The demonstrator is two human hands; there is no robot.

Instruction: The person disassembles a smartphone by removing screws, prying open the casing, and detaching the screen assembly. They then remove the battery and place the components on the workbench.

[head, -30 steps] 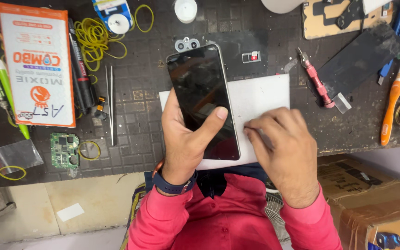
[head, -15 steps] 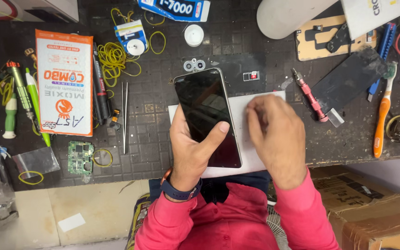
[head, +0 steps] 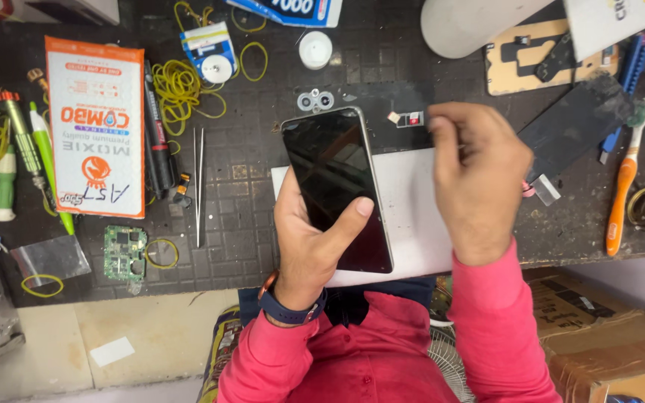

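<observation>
My left hand (head: 311, 246) grips a smartphone (head: 334, 179) with a dark, blank screen, thumb lying across the lower glass. The phone is held over a white sheet (head: 412, 216) at the front edge of the black gridded mat (head: 248, 172). My right hand (head: 479, 172) is above the sheet, back towards me, fingers curled together. Its fingertips are right beside a small red and white part (head: 410, 119) on the mat. Whether they pinch anything is hidden. A navy watch sits on my left wrist.
A silver camera-ring piece (head: 315, 99) lies above the phone. To the left are tweezers (head: 199, 186), an orange packet (head: 95, 127), yellow rubber bands (head: 181, 86), a green circuit board (head: 125, 254) and screwdrivers (head: 27, 149). On the right lie a dark screen panel (head: 576, 123) and an orange toothbrush (head: 625, 186). Cardboard boxes (head: 614, 336) stand below the bench.
My right hand has lifted off the white sheet and moved up to the small part beside the phone's top. The left hand still holds the phone the same way.
</observation>
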